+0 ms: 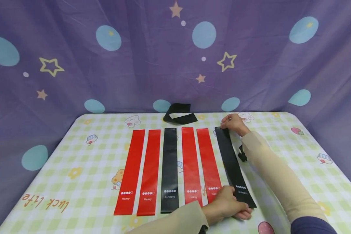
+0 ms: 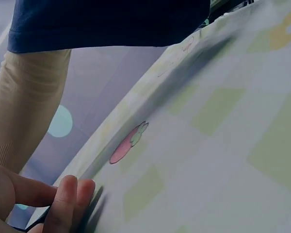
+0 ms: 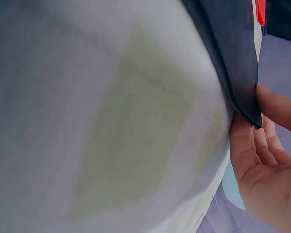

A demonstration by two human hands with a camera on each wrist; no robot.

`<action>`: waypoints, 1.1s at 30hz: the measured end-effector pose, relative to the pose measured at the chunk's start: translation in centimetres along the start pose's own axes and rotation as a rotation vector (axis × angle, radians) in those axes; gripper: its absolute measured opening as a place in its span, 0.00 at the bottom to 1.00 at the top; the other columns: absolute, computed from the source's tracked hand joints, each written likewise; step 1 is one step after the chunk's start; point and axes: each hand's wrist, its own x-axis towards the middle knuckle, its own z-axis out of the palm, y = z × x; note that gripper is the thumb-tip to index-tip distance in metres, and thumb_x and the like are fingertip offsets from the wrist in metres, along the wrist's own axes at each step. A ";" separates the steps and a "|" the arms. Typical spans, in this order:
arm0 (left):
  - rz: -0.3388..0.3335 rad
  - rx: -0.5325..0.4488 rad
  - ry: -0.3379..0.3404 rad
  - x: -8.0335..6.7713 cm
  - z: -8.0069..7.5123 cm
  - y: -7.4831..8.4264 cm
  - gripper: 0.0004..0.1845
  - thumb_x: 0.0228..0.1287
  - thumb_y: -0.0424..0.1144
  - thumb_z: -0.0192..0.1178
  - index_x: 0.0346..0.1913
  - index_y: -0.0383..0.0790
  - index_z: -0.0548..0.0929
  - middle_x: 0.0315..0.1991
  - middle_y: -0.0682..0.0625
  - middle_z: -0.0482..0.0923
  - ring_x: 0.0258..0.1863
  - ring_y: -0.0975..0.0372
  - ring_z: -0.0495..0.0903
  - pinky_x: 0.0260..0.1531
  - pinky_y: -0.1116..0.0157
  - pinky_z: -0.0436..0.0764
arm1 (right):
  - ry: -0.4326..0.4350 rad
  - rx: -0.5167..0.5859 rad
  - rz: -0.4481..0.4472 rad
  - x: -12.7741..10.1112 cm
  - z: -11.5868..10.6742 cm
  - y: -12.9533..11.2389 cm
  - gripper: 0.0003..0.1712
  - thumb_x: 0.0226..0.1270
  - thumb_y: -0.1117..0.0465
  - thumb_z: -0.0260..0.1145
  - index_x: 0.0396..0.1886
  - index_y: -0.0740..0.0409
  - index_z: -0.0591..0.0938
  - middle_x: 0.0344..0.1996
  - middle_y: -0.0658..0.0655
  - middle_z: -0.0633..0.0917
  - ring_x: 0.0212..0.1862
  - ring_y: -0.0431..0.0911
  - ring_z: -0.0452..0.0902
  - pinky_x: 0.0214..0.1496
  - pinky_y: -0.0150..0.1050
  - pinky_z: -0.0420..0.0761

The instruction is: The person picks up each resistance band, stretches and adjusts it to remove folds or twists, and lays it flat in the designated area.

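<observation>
We see 6 flat bands laid side by side on the checked table (image 1: 76, 162): 4 red bands (image 1: 150, 170) and 2 black. Our right hand (image 1: 234, 124) pinches the far end of the rightmost black band (image 1: 232, 164), thumb and fingers (image 3: 276, 109) closing on its corner. Our left hand (image 1: 226, 204) lies on that band's near end, fingers curled over the edge. Another folded black band (image 1: 179, 113) lies beyond the row, by the purple curtain (image 1: 134, 65)

Left hand (image 1: 226, 204) hides black band (image 1: 232, 164) near end; grip unclear.
</observation>
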 end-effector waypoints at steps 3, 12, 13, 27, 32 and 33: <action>-0.004 0.002 -0.007 -0.2 0.1 -0.2 0.29 0.55 0.21 0.60 0.57 0.18 0.59 0.26 0.34 0.84 0.31 0.42 0.85 0.21 0.67 0.83 | -0.015 -0.024 0.001 -0.1 0.0 -0.1 0.16 0.55 0.69 0.68 0.42 0.73 0.77 0.23 0.47 0.81 0.28 0.36 0.71 0.35 0.29 0.70; -0.064 0.085 -0.045 -1.4 -0.2 0.7 0.07 0.59 0.24 0.55 0.36 0.36 0.70 0.23 0.41 0.84 0.32 0.45 0.86 0.26 0.62 0.84 | -0.007 -0.104 -0.028 -0.2 0.3 -0.2 0.17 0.53 0.67 0.68 0.42 0.72 0.79 0.24 0.48 0.80 0.28 0.36 0.70 0.36 0.29 0.70; -0.058 0.080 -0.041 -1.5 -0.2 0.7 0.07 0.59 0.24 0.55 0.36 0.36 0.69 0.23 0.41 0.84 0.32 0.44 0.86 0.26 0.62 0.84 | -0.007 -0.108 -0.027 -0.2 0.3 -0.2 0.17 0.54 0.67 0.68 0.42 0.72 0.79 0.24 0.49 0.81 0.28 0.36 0.70 0.36 0.29 0.70; -0.023 0.008 0.016 -2.7 -1.2 0.5 0.17 0.59 0.23 0.53 0.48 0.35 0.62 0.27 0.39 0.84 0.32 0.46 0.86 0.29 0.60 0.85 | -0.005 -0.095 -0.032 -0.3 0.7 -0.7 0.16 0.54 0.67 0.69 0.41 0.72 0.79 0.25 0.50 0.80 0.28 0.38 0.69 0.34 0.30 0.70; 0.066 -0.055 0.091 -2.4 -1.1 0.5 0.19 0.57 0.22 0.56 0.46 0.38 0.62 0.25 0.42 0.80 0.27 0.48 0.86 0.27 0.58 0.85 | -0.018 -0.062 -0.004 -0.4 0.9 -1.0 0.15 0.55 0.68 0.68 0.41 0.72 0.78 0.23 0.48 0.78 0.25 0.37 0.68 0.28 0.29 0.71; 0.086 -0.056 0.103 -2.4 -1.1 0.5 0.20 0.56 0.22 0.57 0.46 0.38 0.62 0.24 0.42 0.79 0.26 0.48 0.86 0.26 0.58 0.85 | -0.019 -0.055 0.003 -0.4 1.0 -1.0 0.15 0.55 0.68 0.68 0.41 0.72 0.78 0.23 0.49 0.78 0.25 0.37 0.68 0.27 0.29 0.71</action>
